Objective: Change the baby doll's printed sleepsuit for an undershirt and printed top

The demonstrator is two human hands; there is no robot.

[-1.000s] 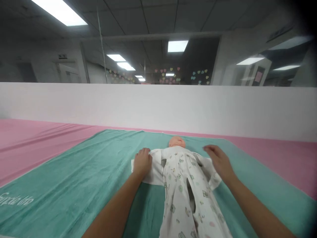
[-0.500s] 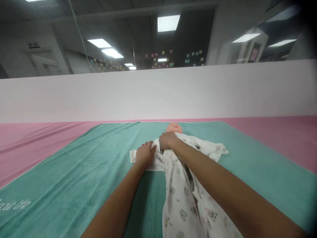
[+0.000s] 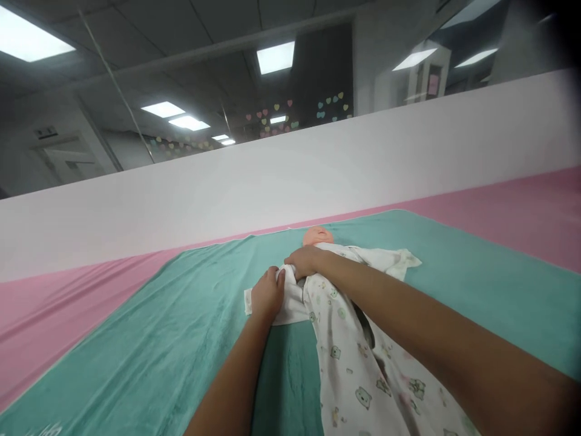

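A baby doll [image 3: 318, 235] lies on its back on a teal towel [image 3: 149, 345], head away from me. It wears a white sleepsuit [image 3: 358, 375] printed with small animals, open down the front. My left hand [image 3: 267, 295] presses the suit's left sleeve against the towel, fingers curled over the cloth. My right hand [image 3: 303, 262] reaches across the doll's chest and pinches the fabric at the left shoulder, next to my left hand. The suit's other sleeve [image 3: 394, 259] lies spread out to the right.
The towel covers a pink sheet [image 3: 68, 297] on a wide surface. A low white partition [image 3: 281, 175] runs along the far side. Beyond it are ceiling lights and coloured heart stickers on a dark wall.
My right hand crossed from the doll's right side to its left shoulder and gripped the cloth. My left hand stayed on the sleeve. My view has tilted.
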